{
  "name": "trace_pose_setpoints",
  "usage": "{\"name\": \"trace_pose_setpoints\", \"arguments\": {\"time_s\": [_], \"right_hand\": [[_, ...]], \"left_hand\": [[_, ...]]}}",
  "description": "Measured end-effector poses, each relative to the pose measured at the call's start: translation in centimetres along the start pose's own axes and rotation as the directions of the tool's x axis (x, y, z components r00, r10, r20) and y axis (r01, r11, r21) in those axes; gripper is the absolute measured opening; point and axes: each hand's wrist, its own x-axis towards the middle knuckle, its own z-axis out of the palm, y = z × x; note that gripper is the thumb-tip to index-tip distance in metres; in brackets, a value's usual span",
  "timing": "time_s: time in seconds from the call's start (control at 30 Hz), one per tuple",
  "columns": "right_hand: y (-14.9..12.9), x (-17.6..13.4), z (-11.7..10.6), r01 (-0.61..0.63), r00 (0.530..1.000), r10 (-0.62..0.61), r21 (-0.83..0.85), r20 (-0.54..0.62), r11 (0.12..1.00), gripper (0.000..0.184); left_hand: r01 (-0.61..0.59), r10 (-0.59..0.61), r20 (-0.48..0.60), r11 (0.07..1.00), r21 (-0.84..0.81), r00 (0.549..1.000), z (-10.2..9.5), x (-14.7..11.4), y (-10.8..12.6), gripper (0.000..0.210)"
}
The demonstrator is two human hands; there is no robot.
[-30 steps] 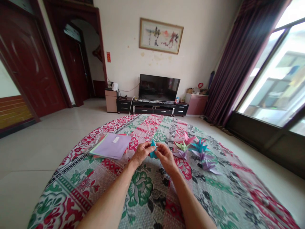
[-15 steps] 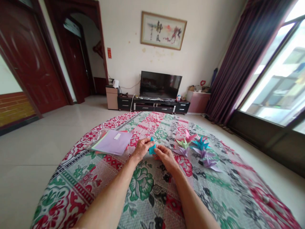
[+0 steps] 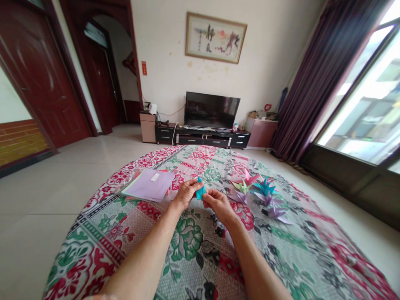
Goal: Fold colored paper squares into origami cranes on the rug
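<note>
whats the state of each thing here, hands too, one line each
small blue paper: folded, held between both hands
left hand: closed on the small blue paper
right hand: pinching its right side
paper sheets: stacked flat, purple on top
folded paper shapes: grouped, pointed ends spread
tablecloth: spread out
television: screen dark
curtain: hanging in folds

Two hands [image 3: 186, 193], one blue paper [image 3: 200, 191]

Surface [image 3: 212, 160]: open lane ahead between paper stack [image 3: 146, 187], left of left hand [image 3: 186, 192], and folded figures [image 3: 265, 187], right.
</note>
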Motion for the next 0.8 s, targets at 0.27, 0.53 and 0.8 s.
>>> {"name": "trace_pose_setpoints", "arguments": {"time_s": [0.27,0.53,0.8], "right_hand": [[0.52,0.26,-0.63,0.013,0.986,0.000,0.078,-0.165,0.997,0.030],[0.62,0.28,-0.77,-0.024,0.992,0.039,0.129,-0.118,0.991,0.029],[-0.01,0.28,-0.51,0.054,0.992,-0.037,0.145,-0.119,0.988,0.030]], "left_hand": [[0.133,-0.141,0.088,0.987,0.090,0.986,-0.15,-0.57,0.60,0.036],[0.091,-0.100,0.072,0.990,0.108,0.992,-0.33,-0.40,0.27,0.032],[0.084,-0.092,0.079,0.992,0.096,0.993,0.04,-0.60,0.62,0.029]]}}
